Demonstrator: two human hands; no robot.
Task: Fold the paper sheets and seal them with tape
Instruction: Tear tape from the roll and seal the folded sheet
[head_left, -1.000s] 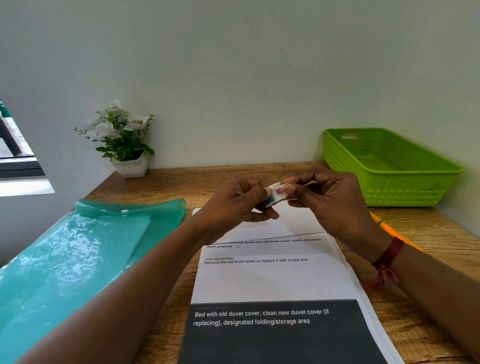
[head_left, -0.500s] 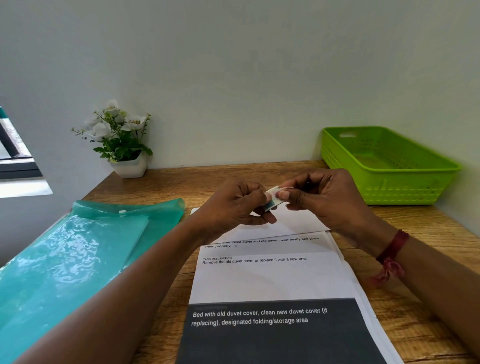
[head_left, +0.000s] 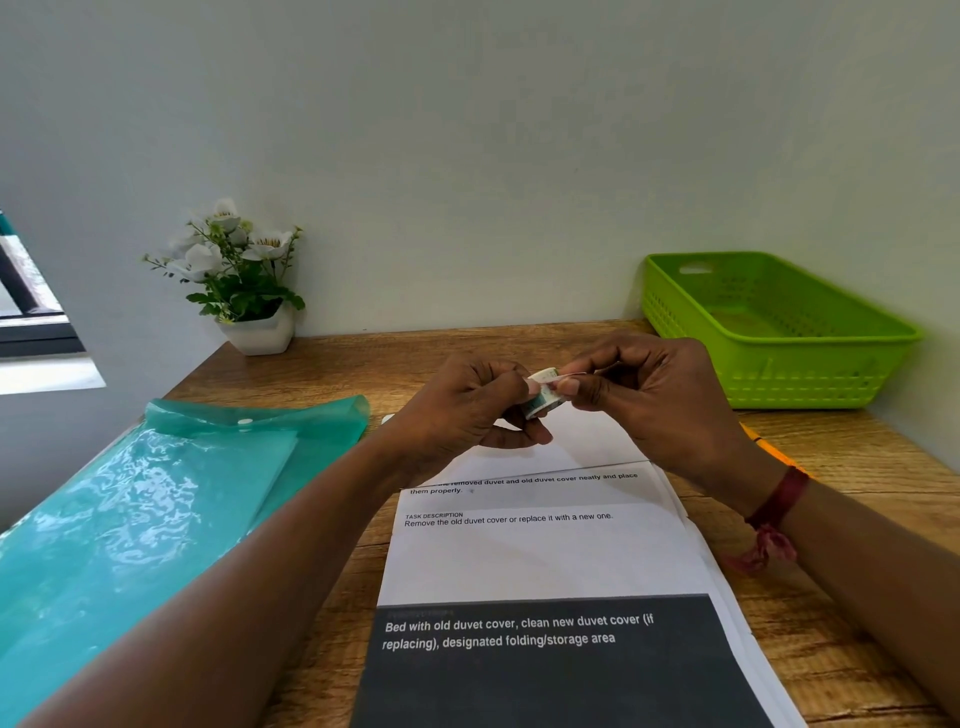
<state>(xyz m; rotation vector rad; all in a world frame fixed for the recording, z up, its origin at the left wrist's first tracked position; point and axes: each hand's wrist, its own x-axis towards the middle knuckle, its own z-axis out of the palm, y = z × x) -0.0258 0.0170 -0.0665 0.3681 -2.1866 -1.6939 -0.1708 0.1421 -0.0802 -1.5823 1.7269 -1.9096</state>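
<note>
A small white-and-teal roll of tape (head_left: 543, 397) sits between the two hands, held up above the far end of the papers. The left hand (head_left: 467, 410) grips the roll from its left side with curled fingers. The right hand (head_left: 654, 405) pinches at the roll's upper right edge with thumb and forefinger, the other fingers bent in. A thin pale sliver shows by the right fingertips; whether it is a lifted strip of tape is too small to tell

Directly beneath the hands lies one stack of white printed paper sheets (head_left: 545, 551) with a dark grey band near the person. Several sheet edges fan out on its right side, but their number cannot be told

Counted: one tape roll, two hands, one paper stack. On the brown wooden table (head_left: 857, 467) there are also one translucent teal plastic folder (head_left: 156, 493) at the left, one bright green plastic basket (head_left: 779, 332) at the far right, one white pot of white flowers (head_left: 249, 280) in the far left corner, and one orange pencil (head_left: 769, 447) just past the right wrist, which wears one red thread bracelet (head_left: 774, 509)
</note>
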